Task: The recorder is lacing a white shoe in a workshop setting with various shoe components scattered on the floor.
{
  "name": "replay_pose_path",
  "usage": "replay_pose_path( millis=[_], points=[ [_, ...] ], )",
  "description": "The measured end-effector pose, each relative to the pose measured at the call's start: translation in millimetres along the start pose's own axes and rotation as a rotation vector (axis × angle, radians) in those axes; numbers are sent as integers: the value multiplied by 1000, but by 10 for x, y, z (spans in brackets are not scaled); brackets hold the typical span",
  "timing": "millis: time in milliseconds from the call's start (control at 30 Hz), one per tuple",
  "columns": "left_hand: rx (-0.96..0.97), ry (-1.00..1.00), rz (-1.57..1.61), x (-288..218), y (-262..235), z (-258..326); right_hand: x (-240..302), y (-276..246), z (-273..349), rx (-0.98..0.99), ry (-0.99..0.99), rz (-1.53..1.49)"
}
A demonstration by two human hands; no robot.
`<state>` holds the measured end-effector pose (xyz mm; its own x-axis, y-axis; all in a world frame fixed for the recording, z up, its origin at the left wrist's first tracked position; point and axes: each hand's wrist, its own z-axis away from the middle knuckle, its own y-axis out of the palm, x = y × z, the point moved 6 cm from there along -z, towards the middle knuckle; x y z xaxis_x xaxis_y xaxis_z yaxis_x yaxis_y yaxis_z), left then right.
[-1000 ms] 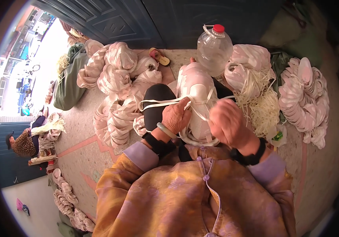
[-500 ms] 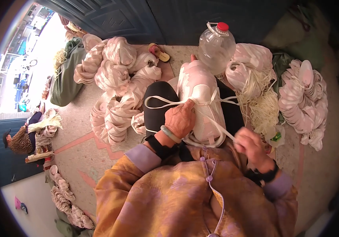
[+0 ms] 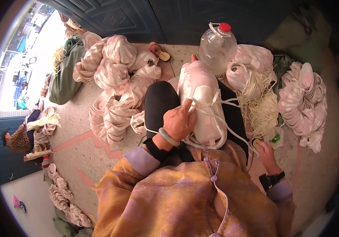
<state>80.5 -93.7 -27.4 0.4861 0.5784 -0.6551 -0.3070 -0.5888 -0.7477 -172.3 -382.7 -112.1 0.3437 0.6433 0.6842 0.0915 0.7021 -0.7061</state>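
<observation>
Shoe upper (image 3: 206,125) looks light, pliable; I'd hold its sides. Atop it, the left hand (image 3: 178,121) touches lace (image 3: 226,125); the right hand (image 3: 267,155) is right of it. Whether either grips, I can't tell.

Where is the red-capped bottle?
In the head view, the bottle is right of top centre, before the dark door, beyond the pale shoe at the left hand.

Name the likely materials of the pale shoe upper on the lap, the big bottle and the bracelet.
Shoe upper: probably matte textile mesh in the middle, from its fine surface texture. Bottle: likely clear, glossy plastic, given see-through walls and a carry handle. Bracelet: smooth, pale and slightly shiny, perhaps stone or glass, though plastic could look alike.
</observation>
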Motion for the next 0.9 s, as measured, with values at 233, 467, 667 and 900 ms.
replay_pose_path(
  millis=[233, 467, 667, 900],
  points=[
    [-156, -121, 211, 169, -179, -13, 1601, 207, -677, 190, -203, -84],
    [-8, -348, 488, 513, 82, -82, 1813, 516, -759, 188, -358, 2],
    [-1, -487, 738, 597, 135, -88, 1944, 785, -827, 224, -406, 0],
    [-64, -492, 970, 614, 52, -38, 2008, 1017, -869, 359, -420, 45]
  ],
)
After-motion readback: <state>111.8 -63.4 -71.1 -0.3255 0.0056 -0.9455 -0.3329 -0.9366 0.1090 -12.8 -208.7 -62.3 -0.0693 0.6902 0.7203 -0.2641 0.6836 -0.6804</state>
